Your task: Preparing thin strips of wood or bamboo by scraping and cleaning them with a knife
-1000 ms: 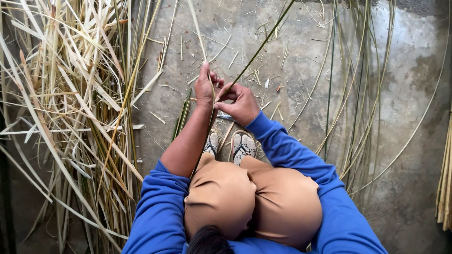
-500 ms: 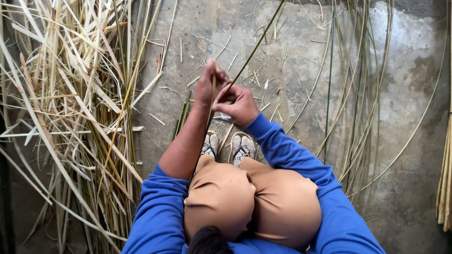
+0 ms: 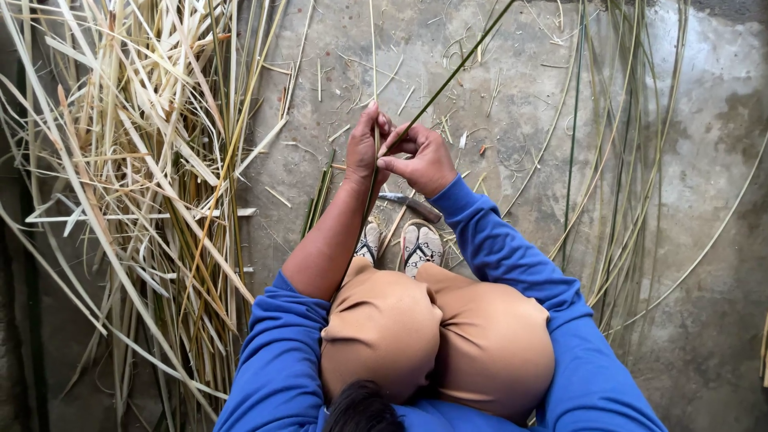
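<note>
I squat on a concrete floor in blue sleeves and tan trousers. My left hand (image 3: 365, 150) and my right hand (image 3: 420, 158) meet in front of my knees, both pinching one long green reed strip (image 3: 456, 74). The strip splits at my fingers: a green part runs up and to the right out of view, a paler part (image 3: 372, 48) runs straight up. Its lower end passes along my left forearm toward my knees.
A big heap of dry yellow reed leaves and strips (image 3: 136, 184) fills the left side. Long green strips (image 3: 616, 160) lie on the floor at the right. A knife-like tool (image 3: 412, 204) lies just beyond my sandalled feet (image 3: 400, 244). Small scraps litter the concrete (image 3: 496, 128).
Both hands have stayed together on the strip and shifted only slightly; the split parts have spread a little more, with the paler part now standing straighter.
</note>
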